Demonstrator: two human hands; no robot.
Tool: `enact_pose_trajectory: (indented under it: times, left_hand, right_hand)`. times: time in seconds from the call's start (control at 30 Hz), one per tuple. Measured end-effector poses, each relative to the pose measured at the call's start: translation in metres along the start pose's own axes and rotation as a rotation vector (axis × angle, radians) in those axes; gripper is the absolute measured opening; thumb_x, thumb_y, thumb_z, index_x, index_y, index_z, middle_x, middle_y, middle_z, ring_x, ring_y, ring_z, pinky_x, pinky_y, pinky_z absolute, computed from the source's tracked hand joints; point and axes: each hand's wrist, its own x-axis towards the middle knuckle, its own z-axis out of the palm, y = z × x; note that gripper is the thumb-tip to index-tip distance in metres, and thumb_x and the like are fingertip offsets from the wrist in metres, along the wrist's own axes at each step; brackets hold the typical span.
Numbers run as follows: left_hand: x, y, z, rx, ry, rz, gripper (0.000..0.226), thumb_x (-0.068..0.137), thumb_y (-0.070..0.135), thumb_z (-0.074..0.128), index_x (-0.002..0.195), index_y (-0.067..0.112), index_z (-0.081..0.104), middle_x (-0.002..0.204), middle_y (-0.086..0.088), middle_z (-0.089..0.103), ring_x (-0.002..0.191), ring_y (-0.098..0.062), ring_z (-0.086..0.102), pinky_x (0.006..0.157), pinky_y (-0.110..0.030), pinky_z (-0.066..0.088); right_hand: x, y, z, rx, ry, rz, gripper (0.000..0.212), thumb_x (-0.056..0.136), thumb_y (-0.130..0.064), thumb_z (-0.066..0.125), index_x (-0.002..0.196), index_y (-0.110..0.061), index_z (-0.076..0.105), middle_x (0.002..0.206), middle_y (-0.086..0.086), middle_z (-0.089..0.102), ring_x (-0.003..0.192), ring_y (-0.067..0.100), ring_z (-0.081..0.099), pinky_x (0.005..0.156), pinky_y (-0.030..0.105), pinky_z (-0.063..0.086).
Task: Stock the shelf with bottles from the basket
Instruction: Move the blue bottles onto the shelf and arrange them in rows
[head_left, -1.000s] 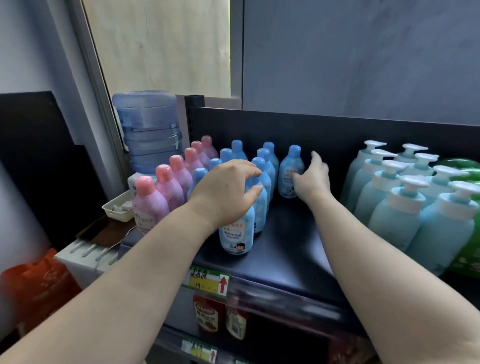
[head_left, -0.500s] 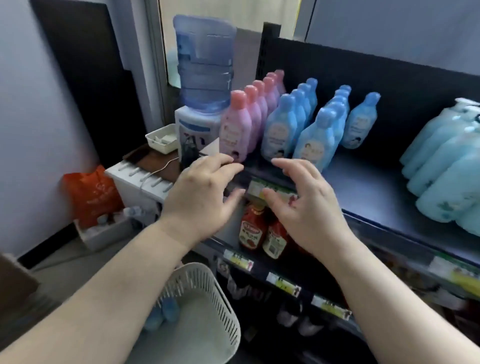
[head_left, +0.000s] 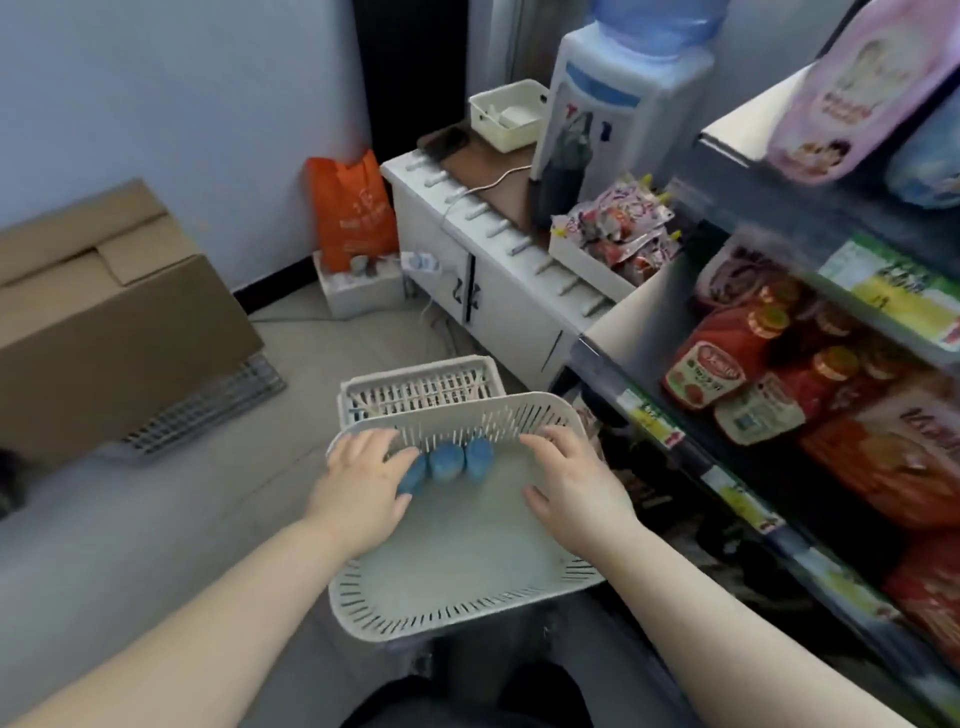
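while a cardboard box (head_left: 104, 312) sits at the far left and an orange bag (head_left: 353, 208) leans against the wall, the left hand (head_left: 358, 488) reaches into the white slotted basket (head_left: 467, 582). its fingers are spread over the leftmost of three blue bottles (head_left: 445, 464), and whether they actually grip it cannot be told. the three bottles sit in a row, touching one another, against the basket's far wall. a second slotted basket (head_left: 415, 384) stands just behind the first. the right hand (head_left: 576, 488) hovers over the basket's right side, fingers loosely spread, holding nothing. further right, the shelf (head_left: 649, 410) carries red ketchup bottles (head_left: 727, 364), with a pink bottle (head_left: 852, 98) on the level above.
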Motion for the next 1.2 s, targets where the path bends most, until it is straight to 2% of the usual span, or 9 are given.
enact_pose_trajectory:
  times: [0.1, 0.23, 0.33, 0.43, 0.53, 0.77, 0.9, 1.03, 1.2]
  left_hand:
    - [-0.006, -0.012, 0.028, 0.077, -0.169, -0.043, 0.061, 0.091, 0.038, 0.052, 0.146, 0.024, 0.029, 0.152, -0.007, 0.022, 0.141, -0.027, 0.019, 0.116, -0.04, 0.011]
    - [0.0, -0.012, 0.065, 0.095, -0.329, -0.106, 0.062, 0.089, 0.023, 0.052, 0.146, 0.019, 0.027, 0.149, -0.012, 0.023, 0.138, -0.031, 0.021, 0.114, -0.042, 0.016]
    - [0.012, -0.008, 0.084, 0.085, -0.406, -0.169, 0.068, 0.086, 0.014, 0.052, 0.147, 0.015, 0.023, 0.152, -0.015, 0.017, 0.14, -0.032, 0.018, 0.113, -0.041, 0.02]
    - [0.03, -0.005, 0.095, 0.046, -0.44, -0.275, 0.08, 0.083, 0.004, 0.052, 0.15, 0.011, 0.01, 0.157, -0.016, 0.003, 0.143, -0.035, 0.01, 0.114, -0.044, 0.021]
    - [0.049, -0.007, 0.102, -0.003, -0.45, -0.38, 0.085, 0.081, 0.001, 0.053, 0.15, 0.009, 0.004, 0.157, -0.016, 0.0, 0.143, -0.035, 0.01, 0.111, -0.043, 0.027]
    - [0.079, -0.027, 0.129, -0.144, -0.442, -0.591, 0.072, 0.085, 0.002, 0.048, 0.148, 0.015, 0.015, 0.145, -0.019, 0.024, 0.127, -0.039, 0.041, 0.102, -0.045, 0.039]
    - [0.088, -0.03, 0.135, -0.171, -0.368, -0.638, 0.041, 0.092, 0.007, 0.038, 0.132, 0.014, 0.037, 0.132, -0.018, 0.042, 0.111, -0.038, 0.055, 0.088, -0.042, 0.045]
    - [0.079, -0.027, 0.14, -0.181, -0.307, -0.601, 0.026, 0.092, 0.009, 0.037, 0.117, 0.014, 0.044, 0.118, -0.016, 0.055, 0.101, -0.035, 0.059, 0.075, -0.036, 0.043]
    - [0.059, -0.018, 0.139, -0.204, -0.365, -0.516, 0.025, 0.094, 0.027, 0.048, 0.115, 0.013, 0.044, 0.116, -0.012, 0.06, 0.105, -0.033, 0.058, 0.076, -0.036, 0.043]
  right_hand:
    - [0.014, -0.002, 0.029, 0.001, -0.132, 0.007, 0.055, 0.091, -0.032, 0.054, 0.143, -0.023, 0.036, 0.145, -0.002, 0.033, 0.131, 0.021, 0.036, 0.099, 0.031, 0.04]
    - [0.039, 0.004, 0.063, -0.019, -0.256, -0.013, 0.055, 0.09, -0.03, 0.054, 0.141, -0.023, 0.037, 0.141, 0.0, 0.038, 0.127, 0.023, 0.039, 0.098, 0.036, 0.043]
    - [0.057, 0.013, 0.08, -0.035, -0.337, -0.008, 0.056, 0.09, -0.028, 0.054, 0.142, -0.023, 0.035, 0.14, 0.001, 0.039, 0.126, 0.024, 0.039, 0.099, 0.039, 0.043]
    - [0.078, 0.025, 0.097, -0.055, -0.42, -0.015, 0.059, 0.091, -0.027, 0.053, 0.145, -0.023, 0.029, 0.141, 0.002, 0.038, 0.126, 0.025, 0.038, 0.1, 0.039, 0.042]
    - [0.098, 0.034, 0.109, -0.086, -0.494, -0.029, 0.059, 0.092, -0.025, 0.052, 0.145, -0.023, 0.025, 0.14, 0.005, 0.037, 0.126, 0.027, 0.038, 0.097, 0.04, 0.043]
    - [0.14, 0.05, 0.139, -0.145, -0.597, -0.088, 0.063, 0.091, -0.011, 0.045, 0.147, -0.031, 0.024, 0.142, 0.009, 0.035, 0.121, 0.033, 0.046, 0.094, 0.042, 0.044]
    - [0.156, 0.052, 0.148, -0.171, -0.568, -0.128, 0.049, 0.09, -0.012, 0.045, 0.136, -0.03, 0.041, 0.13, 0.01, 0.042, 0.111, 0.035, 0.052, 0.088, 0.041, 0.046]
    - [0.158, 0.058, 0.148, -0.185, -0.536, -0.138, 0.029, 0.09, -0.024, 0.049, 0.119, -0.025, 0.052, 0.12, 0.006, 0.057, 0.105, 0.031, 0.058, 0.083, 0.035, 0.047]
    - [0.138, 0.068, 0.139, -0.124, -0.504, -0.023, 0.031, 0.086, -0.034, 0.055, 0.113, -0.019, 0.057, 0.105, 0.005, 0.065, 0.097, 0.029, 0.061, 0.072, 0.033, 0.048]
